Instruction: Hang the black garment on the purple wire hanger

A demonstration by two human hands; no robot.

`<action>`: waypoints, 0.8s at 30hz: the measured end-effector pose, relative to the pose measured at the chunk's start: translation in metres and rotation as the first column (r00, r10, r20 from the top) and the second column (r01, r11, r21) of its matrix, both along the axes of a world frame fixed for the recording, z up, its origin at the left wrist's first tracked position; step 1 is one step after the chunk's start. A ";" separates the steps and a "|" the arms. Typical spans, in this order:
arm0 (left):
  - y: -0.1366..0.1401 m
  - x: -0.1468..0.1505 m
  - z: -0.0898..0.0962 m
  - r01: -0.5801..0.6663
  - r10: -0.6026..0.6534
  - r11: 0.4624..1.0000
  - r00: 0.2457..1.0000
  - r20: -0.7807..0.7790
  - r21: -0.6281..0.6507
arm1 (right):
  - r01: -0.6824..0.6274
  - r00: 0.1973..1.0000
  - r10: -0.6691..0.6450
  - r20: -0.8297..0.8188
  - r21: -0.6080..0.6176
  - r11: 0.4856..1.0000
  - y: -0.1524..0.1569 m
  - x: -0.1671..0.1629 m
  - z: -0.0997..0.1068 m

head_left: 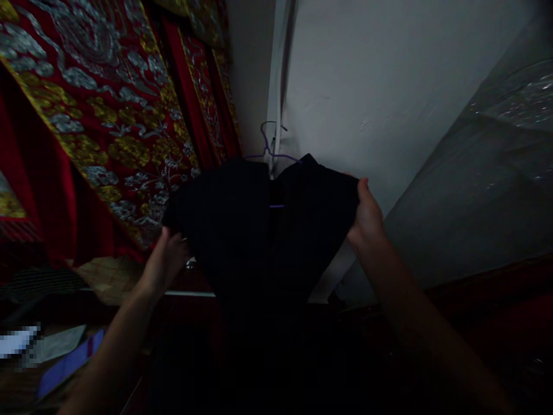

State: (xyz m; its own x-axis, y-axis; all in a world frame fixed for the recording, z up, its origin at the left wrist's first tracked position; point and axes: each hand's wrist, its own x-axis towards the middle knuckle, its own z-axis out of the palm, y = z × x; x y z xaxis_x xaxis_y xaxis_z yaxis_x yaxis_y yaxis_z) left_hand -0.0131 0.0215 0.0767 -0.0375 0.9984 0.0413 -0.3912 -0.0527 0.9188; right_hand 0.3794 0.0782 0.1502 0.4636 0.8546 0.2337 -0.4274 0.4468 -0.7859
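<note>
A dark garment hangs on a thin purple wire hanger in the middle of the head view. Its front parts at the neck, where a bit of the hanger's lower bar shows. My right hand grips the garment's right shoulder edge, thumb in front and fingers mostly behind the cloth. At the left shoulder edge, my left hand pinches the cloth, its fingers partly hidden and dim. The lower part of the garment fades into darkness.
Red hangings with gold and silver embroidery drape at the left. Behind the hanger is a white wall with a vertical pipe or trim. Clear plastic sheeting covers the right side. Papers and a purple-blue flat item lie lower left.
</note>
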 end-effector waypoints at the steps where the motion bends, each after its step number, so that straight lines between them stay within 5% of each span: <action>1: -0.003 0.009 -0.013 -0.011 0.011 1.000 0.999 -0.037 -0.009 | 0.033 0.999 -0.033 0.012 0.006 0.999 -0.007 0.002 -0.008; 5: -0.020 0.048 -0.066 -0.092 0.067 0.989 0.977 -0.201 -0.113 | 0.061 0.997 -0.059 0.045 -0.037 0.997 -0.027 0.002 -0.041; 10: -0.037 0.080 -0.106 -0.133 0.095 0.967 0.980 -0.177 -0.216 | 0.204 0.976 -0.200 0.084 -0.037 0.978 -0.030 -0.006 -0.071; 15: -0.057 0.088 -0.123 -0.212 0.227 0.900 0.974 -0.006 -0.381 | 0.603 0.779 -0.582 0.234 -0.022 0.798 -0.064 -0.026 -0.141; 17: -0.066 0.089 -0.126 -0.215 0.257 0.873 0.966 0.040 -0.438 | 0.536 0.836 -0.492 0.244 -0.171 0.827 -0.089 -0.051 -0.177; 20: -0.079 0.091 -0.125 -0.176 0.243 0.861 0.966 0.083 -0.477 | 0.156 0.963 -0.057 0.264 -0.369 0.916 -0.117 -0.096 -0.213; 24: -0.088 0.090 -0.116 -0.164 0.228 0.844 0.971 0.065 -0.510 | -0.153 0.908 0.291 0.303 -0.406 0.901 -0.115 -0.138 -0.202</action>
State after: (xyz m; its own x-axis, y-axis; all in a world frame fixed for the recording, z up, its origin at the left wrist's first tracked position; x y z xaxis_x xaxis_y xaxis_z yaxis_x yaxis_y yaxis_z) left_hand 0.0771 -0.0665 -0.0397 -0.2075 0.8545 -0.4761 -0.5284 0.3117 0.7897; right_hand 0.2415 -0.0365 -0.0521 0.1983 0.9801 -0.0054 -0.1493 0.0248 -0.9885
